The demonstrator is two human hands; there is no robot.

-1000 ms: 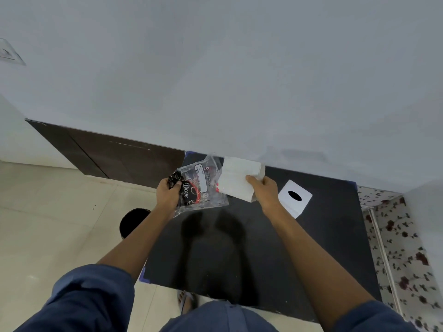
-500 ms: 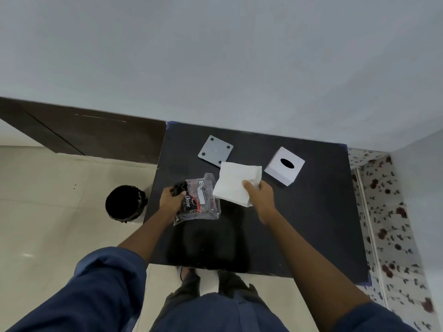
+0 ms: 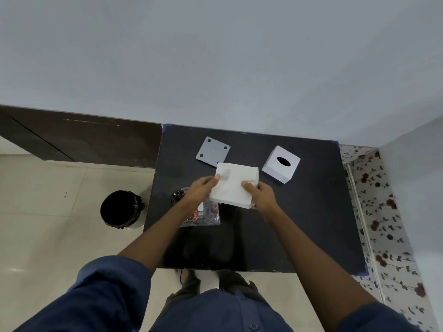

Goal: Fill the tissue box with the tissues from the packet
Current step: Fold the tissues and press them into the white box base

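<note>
A white stack of tissues (image 3: 233, 183) is held over the middle of the black table (image 3: 311, 224). My left hand (image 3: 200, 190) grips its left edge and my right hand (image 3: 260, 194) grips its right edge. The clear plastic packet (image 3: 203, 215) with dark and red print lies on the table under my left forearm, with no hand on it. The white tissue box (image 3: 281, 167), with a dark oval slot on top, stands to the right of the stack. Its grey square base plate (image 3: 212, 151) lies apart at the back of the table.
A black bin (image 3: 121, 209) with a dark liner stands on the floor left of the table. A grey wall runs behind the table. A dark brown panel (image 3: 84, 137) lies to the left. Floral-patterned surface (image 3: 383, 224) borders the right side.
My left hand has let go of the packet, which now lies on the table, and has taken the left edge of the tissue stack. The view has tilted down.
</note>
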